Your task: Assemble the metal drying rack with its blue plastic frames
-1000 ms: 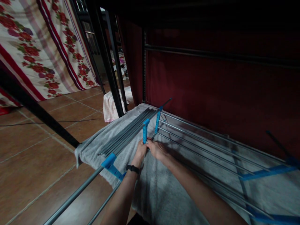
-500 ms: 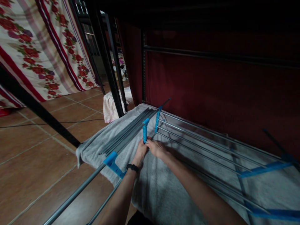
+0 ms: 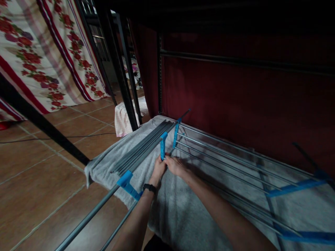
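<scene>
Both hands meet at the lower end of a blue plastic bracket point(image 3: 163, 146) on a metal rack frame. My left hand point(image 3: 158, 168), with a dark band on its wrist, is closed around the bracket's bottom. Pressed close beside it, my right hand point(image 3: 176, 166) pinches what appears to be the end of a thin metal rod; the fingers mostly hide it. A second blue bracket point(image 3: 175, 136) stands just behind, with several rods point(image 3: 222, 157) running right from it. Nearer me, another blue bracket point(image 3: 128, 184) joins two grey tubes left of my left forearm.
A bundle of grey tubes point(image 3: 142, 148) lies on the grey blanket point(image 3: 104, 167). Blue end pieces point(image 3: 309, 237) sit at the right. Black metal posts point(image 3: 123, 66) and a dark overhead surface frame the space. Beyond are a maroon cloth point(image 3: 235, 94), floral curtain point(image 3: 34, 52) and tiled floor point(image 3: 39, 167).
The hands stay at the bracket's lower end with almost the same grip. The near bracket and its tubes have shifted very slightly right; the view has moved a little.
</scene>
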Motion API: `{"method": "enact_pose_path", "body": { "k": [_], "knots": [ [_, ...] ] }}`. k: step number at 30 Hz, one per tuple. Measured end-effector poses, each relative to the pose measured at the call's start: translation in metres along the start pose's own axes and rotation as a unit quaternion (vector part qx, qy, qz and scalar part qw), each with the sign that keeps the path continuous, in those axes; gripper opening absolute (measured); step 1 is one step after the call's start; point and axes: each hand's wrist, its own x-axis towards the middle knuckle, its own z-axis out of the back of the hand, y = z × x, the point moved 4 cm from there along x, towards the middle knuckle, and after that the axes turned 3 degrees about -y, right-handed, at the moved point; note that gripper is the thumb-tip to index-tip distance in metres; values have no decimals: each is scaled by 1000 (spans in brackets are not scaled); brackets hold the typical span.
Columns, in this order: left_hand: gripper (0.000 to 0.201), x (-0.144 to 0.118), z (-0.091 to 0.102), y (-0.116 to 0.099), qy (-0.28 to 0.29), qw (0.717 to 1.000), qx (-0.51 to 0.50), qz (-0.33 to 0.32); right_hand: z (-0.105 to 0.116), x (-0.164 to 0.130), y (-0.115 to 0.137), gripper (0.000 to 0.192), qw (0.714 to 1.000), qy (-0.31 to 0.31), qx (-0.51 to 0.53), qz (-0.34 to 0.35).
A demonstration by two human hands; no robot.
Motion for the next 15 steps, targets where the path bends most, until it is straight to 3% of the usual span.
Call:
{"method": "enact_pose_path", "body": {
  "k": [15],
  "knots": [
    [37, -9, -4, -3, -32, 999, 9, -34, 0, 0, 1, 40, 1000, 6, 2, -13]
  ]
}}
